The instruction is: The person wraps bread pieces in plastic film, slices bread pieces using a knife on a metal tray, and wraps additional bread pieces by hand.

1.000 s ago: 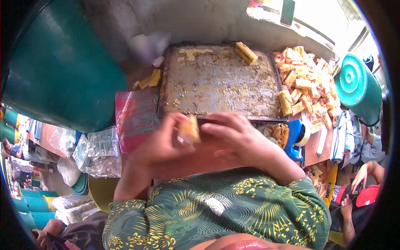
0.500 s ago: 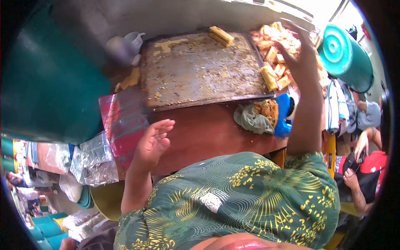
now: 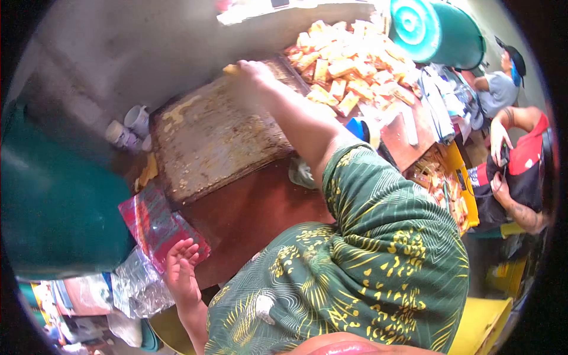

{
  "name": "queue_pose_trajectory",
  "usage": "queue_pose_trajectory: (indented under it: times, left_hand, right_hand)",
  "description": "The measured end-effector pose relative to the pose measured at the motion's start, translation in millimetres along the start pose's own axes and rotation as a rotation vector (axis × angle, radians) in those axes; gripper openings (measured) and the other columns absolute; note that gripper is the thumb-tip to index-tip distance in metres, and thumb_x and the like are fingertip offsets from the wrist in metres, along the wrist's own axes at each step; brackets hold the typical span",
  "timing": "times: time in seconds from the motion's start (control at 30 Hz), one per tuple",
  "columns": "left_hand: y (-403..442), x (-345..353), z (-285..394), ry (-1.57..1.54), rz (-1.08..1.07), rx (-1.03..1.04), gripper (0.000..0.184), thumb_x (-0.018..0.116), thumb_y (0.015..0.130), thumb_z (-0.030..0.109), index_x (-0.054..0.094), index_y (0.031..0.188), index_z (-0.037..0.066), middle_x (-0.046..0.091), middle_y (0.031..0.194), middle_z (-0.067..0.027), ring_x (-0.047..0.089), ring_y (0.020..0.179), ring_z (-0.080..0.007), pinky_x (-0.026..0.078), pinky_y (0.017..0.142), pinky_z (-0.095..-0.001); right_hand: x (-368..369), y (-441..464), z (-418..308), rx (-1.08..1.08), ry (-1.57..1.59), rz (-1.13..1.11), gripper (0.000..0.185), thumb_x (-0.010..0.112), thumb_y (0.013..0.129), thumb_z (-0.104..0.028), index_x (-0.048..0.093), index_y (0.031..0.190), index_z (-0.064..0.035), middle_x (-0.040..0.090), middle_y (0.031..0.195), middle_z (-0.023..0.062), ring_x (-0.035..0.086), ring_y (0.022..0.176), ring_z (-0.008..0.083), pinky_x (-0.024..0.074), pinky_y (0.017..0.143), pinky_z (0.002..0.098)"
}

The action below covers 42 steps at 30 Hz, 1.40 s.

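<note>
My right hand [image 3: 254, 74] reaches across the metal baking tray [image 3: 219, 136] to its far edge. Its fingers are closed, somewhat blurred, on a yellow bread-like piece [image 3: 231, 70], of which only an end shows. Crumbs and yellowish residue cover the tray. My left hand [image 3: 183, 269] is raised near the table's front left, empty, with its fingers apart and slightly bent. Close to it lies a red-printed plastic bag [image 3: 163, 228]. Beyond my right forearm is a large pile of bread-like pieces [image 3: 349, 65].
A big green barrel [image 3: 59, 201] stands at the left, beside cups [image 3: 137, 120]. Another green barrel [image 3: 438, 32] lies beyond the pile. A yellow crate [image 3: 467, 189] holds more pieces at the right. A person in red and black [image 3: 520, 160] handles a dark object nearby.
My right hand has moved from over the pile to the yellow piece at the tray's far edge and taken hold of it. My left hand has drawn back leftward, and the view has turned right.
</note>
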<state>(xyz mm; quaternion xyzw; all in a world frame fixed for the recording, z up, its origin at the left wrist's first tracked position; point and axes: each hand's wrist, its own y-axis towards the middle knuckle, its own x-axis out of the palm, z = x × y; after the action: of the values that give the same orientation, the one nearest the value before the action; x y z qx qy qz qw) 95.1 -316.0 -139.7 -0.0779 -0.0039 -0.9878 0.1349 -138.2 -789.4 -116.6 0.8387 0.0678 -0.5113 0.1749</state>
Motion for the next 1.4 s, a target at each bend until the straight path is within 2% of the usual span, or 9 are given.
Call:
queue_pose_trajectory:
  times: [0.03, 0.2, 0.43, 0.73, 0.93, 0.97, 1.1, 1.23, 1.4]
  left_hand:
    - [1.4, 1.3, -1.2, -0.036, 0.020, -0.020, 0.054, 0.063, 0.102, 0.039, 0.050, 0.139, 0.002, 0.058, 0.138, -0.0127, 0.059, 0.122, -0.0220, 0.047, 0.104, -0.0354]
    - [26.3, 32.5, 0.5, -0.044, 0.004, -0.067, 0.047, 0.060, 0.104, 0.032, 0.049, 0.139, 0.001, 0.059, 0.137, -0.0115, 0.059, 0.122, -0.0213, 0.044, 0.107, -0.0368]
    - [70.8, 91.8, -0.3, -0.099, -0.232, -0.024, 0.044, 0.056, 0.106, 0.026, 0.050, 0.142, 0.003, 0.060, 0.134, -0.0102, 0.058, 0.124, -0.0193, 0.043, 0.108, -0.0359]
    - [154.6, 167.2, -21.9, -0.640, -0.457, -0.056, 0.065, 0.056, 0.100, 0.058, 0.052, 0.139, 0.006, 0.062, 0.133, -0.0082, 0.060, 0.123, -0.0203, 0.045, 0.109, -0.0366]
    - [146.2, 180.3, -33.0, -0.657, -0.363, -0.047, 0.067, 0.060, 0.097, 0.058, 0.050, 0.140, 0.008, 0.062, 0.132, -0.0110, 0.063, 0.116, -0.0231, 0.052, 0.101, -0.0394]
    - [145.9, 176.2, -33.7, -0.649, -0.308, -0.056, 0.067, 0.062, 0.097, 0.058, 0.050, 0.141, 0.008, 0.062, 0.131, -0.0114, 0.065, 0.112, -0.0230, 0.054, 0.098, -0.0395]
    - [157.2, 142.1, -35.0, -0.685, -0.273, -0.116, 0.071, 0.056, 0.096, 0.063, 0.051, 0.141, 0.009, 0.064, 0.127, -0.0124, 0.067, 0.102, -0.0222, 0.059, 0.087, -0.0386]
    - [164.0, 130.8, -25.0, -0.758, -0.263, -0.130, 0.070, 0.054, 0.098, 0.063, 0.052, 0.142, 0.009, 0.066, 0.126, -0.0129, 0.069, 0.093, -0.0196, 0.062, 0.079, -0.0355]
    - [174.8, 131.3, -26.1, -0.784, -0.301, -0.096, 0.067, 0.052, 0.100, 0.060, 0.052, 0.143, 0.009, 0.065, 0.128, -0.0135, 0.070, 0.090, -0.0191, 0.062, 0.079, -0.0355]
  right_hand:
    - [1.8, 6.2, 2.6, 0.069, 0.031, -0.068, 0.050, 0.077, 0.085, -0.037, 0.065, 0.124, -0.0078, 0.072, 0.117, 0.0176, 0.067, 0.114, 0.0347, 0.0526, 0.099, 0.0436]
    - [-33.0, -91.3, -25.4, 0.037, 0.507, 0.209, 0.059, 0.083, 0.081, -0.037, 0.065, 0.126, -0.0021, 0.071, 0.117, 0.0200, 0.069, 0.105, 0.0371, 0.0544, 0.094, 0.0421]
    - [-60.9, -188.3, -15.4, 0.109, 1.122, -0.290, 0.061, 0.078, 0.091, -0.040, 0.062, 0.135, -0.0010, 0.071, 0.113, 0.0083, 0.065, 0.102, 0.0136, 0.0513, 0.090, 0.0296]
    - [-44.4, -237.4, -40.4, 0.103, 1.370, -0.245, 0.052, 0.078, 0.093, -0.030, 0.056, 0.129, -0.0001, 0.065, 0.113, 0.0087, 0.063, 0.095, 0.0147, 0.0539, 0.080, 0.0311]
    - [-103.1, -250.6, -22.8, -0.131, 0.854, -0.412, 0.037, 0.078, 0.093, -0.019, 0.063, 0.123, -0.0050, 0.063, 0.127, 0.0077, 0.062, 0.111, 0.0164, 0.0530, 0.091, 0.0301]
    - [-122.1, -256.6, -10.7, -0.464, 0.486, -0.003, 0.036, 0.083, 0.086, -0.023, 0.068, 0.113, -0.0020, 0.067, 0.122, 0.0154, 0.065, 0.116, 0.0280, 0.0507, 0.100, 0.0383]
    - [-171.8, -261.7, 102.1, 0.131, 0.499, 0.243, 0.034, 0.073, 0.095, -0.020, 0.066, 0.125, -0.0071, 0.067, 0.122, 0.0081, 0.068, 0.104, 0.0194, 0.0545, 0.089, 0.0332]
    - [-171.0, -298.5, 208.3, 0.384, -0.296, 0.057, 0.051, 0.069, 0.092, -0.037, 0.063, 0.128, -0.0016, 0.068, 0.120, 0.0182, 0.065, 0.108, 0.0365, 0.0508, 0.096, 0.0476]
    - [-103.9, -346.4, 280.6, 0.437, -0.041, 0.031, 0.057, 0.081, 0.086, -0.026, 0.060, 0.131, -0.0002, 0.066, 0.103, 0.0123, 0.063, 0.093, 0.0228, 0.0529, 0.086, 0.0370]
